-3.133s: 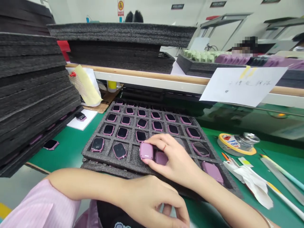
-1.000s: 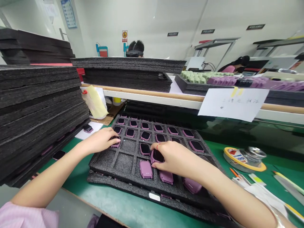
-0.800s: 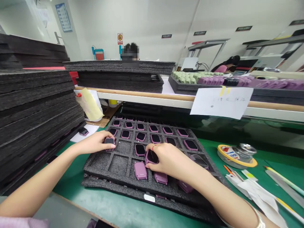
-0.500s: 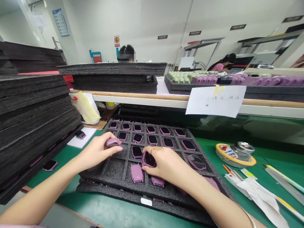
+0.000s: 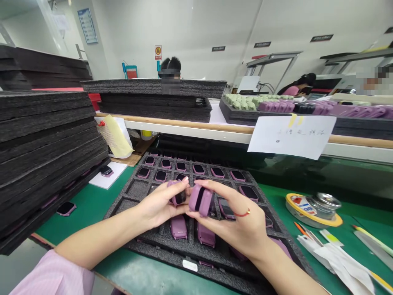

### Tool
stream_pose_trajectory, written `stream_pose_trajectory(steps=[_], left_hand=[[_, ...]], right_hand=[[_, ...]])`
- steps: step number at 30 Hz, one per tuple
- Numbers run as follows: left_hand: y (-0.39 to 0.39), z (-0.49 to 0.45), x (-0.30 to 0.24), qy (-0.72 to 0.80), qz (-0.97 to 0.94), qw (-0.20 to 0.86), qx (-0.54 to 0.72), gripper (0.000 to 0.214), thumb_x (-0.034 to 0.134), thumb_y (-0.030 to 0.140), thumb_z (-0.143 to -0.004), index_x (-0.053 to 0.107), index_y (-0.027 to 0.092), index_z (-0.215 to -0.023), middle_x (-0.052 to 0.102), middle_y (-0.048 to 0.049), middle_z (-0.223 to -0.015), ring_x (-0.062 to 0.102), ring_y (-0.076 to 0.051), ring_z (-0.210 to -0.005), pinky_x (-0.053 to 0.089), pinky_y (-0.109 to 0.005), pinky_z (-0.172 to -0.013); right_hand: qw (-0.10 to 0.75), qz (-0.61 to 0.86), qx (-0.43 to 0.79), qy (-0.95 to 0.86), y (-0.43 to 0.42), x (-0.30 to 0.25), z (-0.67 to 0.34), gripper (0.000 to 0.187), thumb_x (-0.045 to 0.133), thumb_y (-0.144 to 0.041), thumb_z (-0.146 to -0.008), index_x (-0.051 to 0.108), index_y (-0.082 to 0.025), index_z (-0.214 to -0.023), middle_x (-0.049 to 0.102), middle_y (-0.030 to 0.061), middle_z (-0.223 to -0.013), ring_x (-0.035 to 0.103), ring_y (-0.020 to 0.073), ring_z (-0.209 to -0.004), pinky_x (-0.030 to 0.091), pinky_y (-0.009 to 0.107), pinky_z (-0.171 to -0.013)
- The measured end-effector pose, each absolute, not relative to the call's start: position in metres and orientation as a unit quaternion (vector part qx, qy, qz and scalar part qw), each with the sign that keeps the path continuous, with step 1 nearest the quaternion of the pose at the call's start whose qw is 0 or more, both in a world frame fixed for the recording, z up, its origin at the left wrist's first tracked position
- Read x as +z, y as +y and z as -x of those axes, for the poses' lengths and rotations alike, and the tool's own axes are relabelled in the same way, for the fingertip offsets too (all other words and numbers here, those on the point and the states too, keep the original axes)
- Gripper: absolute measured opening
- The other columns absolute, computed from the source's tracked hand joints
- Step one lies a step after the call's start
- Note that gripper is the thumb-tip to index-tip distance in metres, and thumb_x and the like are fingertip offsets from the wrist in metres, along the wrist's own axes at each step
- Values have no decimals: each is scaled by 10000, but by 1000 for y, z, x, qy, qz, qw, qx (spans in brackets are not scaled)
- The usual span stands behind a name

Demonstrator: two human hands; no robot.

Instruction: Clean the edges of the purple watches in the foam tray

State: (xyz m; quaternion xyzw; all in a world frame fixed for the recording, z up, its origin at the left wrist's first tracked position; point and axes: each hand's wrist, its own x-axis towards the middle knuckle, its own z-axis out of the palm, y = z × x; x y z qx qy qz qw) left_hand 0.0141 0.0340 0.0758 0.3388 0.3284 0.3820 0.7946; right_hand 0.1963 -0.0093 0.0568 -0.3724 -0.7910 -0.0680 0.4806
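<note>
A black foam tray (image 5: 132,190) with square pockets lies on the green bench in front of me, holding several purple watch bodies (image 5: 181,166) screen up in its far rows. Both hands are raised just above its middle. My left hand (image 5: 159,205) is closed on one purple watch body (image 5: 178,196). My right hand (image 5: 236,221) is closed on another purple watch body (image 5: 201,200), held on edge right beside the first. Two purple watch bodies (image 5: 179,226) lie back up in the near row, below my hands.
Tall stacks of black foam trays (image 5: 46,143) stand at the left, more on the shelf (image 5: 159,98) behind. A tape roll with a metal tin (image 5: 316,207), pencils and paper scraps (image 5: 334,254) lie at right. A paper note (image 5: 291,135) hangs from the shelf. Other people sit behind.
Each hand has lifted a watch body out of the tray and brought it to the middle, so the two now meet above the tray. The left pockets now stand empty.
</note>
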Motion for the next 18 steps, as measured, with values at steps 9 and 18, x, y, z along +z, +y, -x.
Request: stream_pose_trajectory(steps=[9,18], left_hand=[[21,-15,67,283,-388,835,268,593,601,676,-874,685,123,-1072,693,-56,-808,621,-108,-647,473,-222,-639],[12,-11,59,278,-548,709,347,567,653,662,-837,631,186,-1143,643,-58,-1089,590,-200,-1066,487,-313,-939]], right_hand=[[399,392,122,-820,-8,47,-188,783,768,-229,-833,371,-282,-1507,619,83,-1429,667,231,-1227,561,373,-1055],[477,354,132,-794,-15,51,-183,879,754,-163,-802,310,-294,-1549,709,49,-1267,675,227,-1203,542,391,-1083]])
